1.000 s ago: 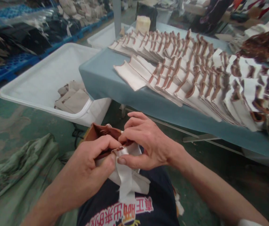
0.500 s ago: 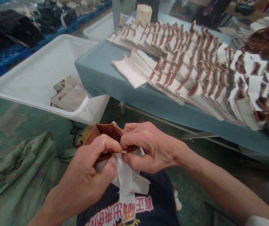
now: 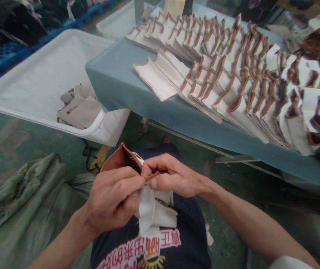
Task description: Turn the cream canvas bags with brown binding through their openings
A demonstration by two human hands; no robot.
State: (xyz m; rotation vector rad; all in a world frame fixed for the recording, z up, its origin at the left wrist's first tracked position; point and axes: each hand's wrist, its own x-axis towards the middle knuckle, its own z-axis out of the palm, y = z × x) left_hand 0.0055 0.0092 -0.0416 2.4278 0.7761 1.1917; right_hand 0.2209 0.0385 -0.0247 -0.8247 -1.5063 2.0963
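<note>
Between my hands is a brown and off-white sewn pouch-like piece (image 3: pixel 118 158), its brown side standing up at the back left. My left hand (image 3: pixel 115 198) pinches its edge with the fingers curled closed. My right hand (image 3: pixel 173 175) grips the same edge just to the right, thumb and fingertips pressed together on a brown fold. The fingertips of both hands almost touch. A white fabric strip (image 3: pixel 148 213) hangs down from the pinched edge, over my dark printed shirt. The hands cover the middle of the piece.
A blue-covered table (image 3: pixel 115 78) carries rows of similar white and brown pieces (image 3: pixel 204 86). Left of it stands a white bin (image 3: pixel 44 71) with several beige pieces (image 3: pixel 80 108) inside. A green sack (image 3: pixel 33 209) lies at lower left; blue pallets (image 3: pixel 11 56) stand behind.
The left hand has rolled over with its fingers curled further round the edge. The right hand has shifted slightly, and the brown opening between them looks narrower. The view has tilted a little.
</note>
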